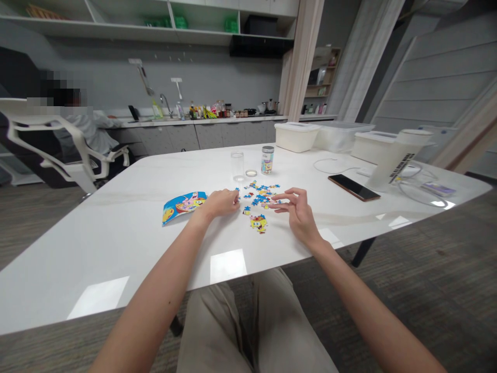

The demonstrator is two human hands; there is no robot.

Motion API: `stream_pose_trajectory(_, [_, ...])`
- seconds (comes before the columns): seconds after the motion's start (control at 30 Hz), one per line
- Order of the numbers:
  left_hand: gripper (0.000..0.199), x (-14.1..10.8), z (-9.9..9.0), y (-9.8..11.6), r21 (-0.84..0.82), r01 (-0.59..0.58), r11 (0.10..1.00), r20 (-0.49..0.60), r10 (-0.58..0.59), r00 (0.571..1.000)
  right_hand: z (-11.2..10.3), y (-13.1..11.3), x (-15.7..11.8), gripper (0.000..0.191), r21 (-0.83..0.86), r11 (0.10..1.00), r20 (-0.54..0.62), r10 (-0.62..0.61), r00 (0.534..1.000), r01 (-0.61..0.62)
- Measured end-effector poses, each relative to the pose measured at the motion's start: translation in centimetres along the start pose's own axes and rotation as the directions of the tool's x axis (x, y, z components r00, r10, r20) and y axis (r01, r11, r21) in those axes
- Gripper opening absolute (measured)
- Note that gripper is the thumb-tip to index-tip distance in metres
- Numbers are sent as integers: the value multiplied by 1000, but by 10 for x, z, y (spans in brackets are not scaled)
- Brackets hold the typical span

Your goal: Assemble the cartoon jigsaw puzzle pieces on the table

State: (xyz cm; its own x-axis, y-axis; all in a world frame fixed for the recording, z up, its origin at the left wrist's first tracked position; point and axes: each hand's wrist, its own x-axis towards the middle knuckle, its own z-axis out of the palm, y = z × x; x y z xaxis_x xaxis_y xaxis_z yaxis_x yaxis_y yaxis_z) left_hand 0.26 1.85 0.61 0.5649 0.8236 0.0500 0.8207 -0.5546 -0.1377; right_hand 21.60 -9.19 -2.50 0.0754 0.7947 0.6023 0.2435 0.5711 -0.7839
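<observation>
Loose puzzle pieces (263,198), mid-frame: blue, some yellow | joined pieces (258,224), just below: yellow, red | picture sheet (182,206), centre-left: blue, pink, yellow | tabletop (128,228): white

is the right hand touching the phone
Apart: the head view shows a strip of white table between the right hand and the phone.

"Where are the loose puzzle pieces (264,196) spread?"

"They are scattered on the table (116,217), between the left hand (223,202) and the right hand (301,215); a joined section (258,224) is placed before them."

"What is set behind?"

"A jar (237,167) at left, a canister (267,160) at right, a lid (251,173) between."

"And the sides?"

"A picture sheet (182,206) is laid at left; at right, a phone (353,187) is placed near a bottle (396,159), with storage boxes (296,139) set behind."
</observation>
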Motion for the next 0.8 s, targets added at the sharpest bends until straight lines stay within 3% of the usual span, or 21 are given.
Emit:
stream_pose_trajectory(0.3, [30,1,0,1,5,10,1000,26,-10,1000,0,2,-1,20,27,998,53,55,997,-56])
stream_pose_trajectory(0.63, [31,2,2,-1,17,-16,1000,25,15,1000,1,9,-1,30,-103,993,158,-46,986,63])
stream_pose_trajectory(0.8, [31,2,2,-1,25,-18,1000,29,17,999,0,9,-3,27,-107,994,171,29,985,-11])
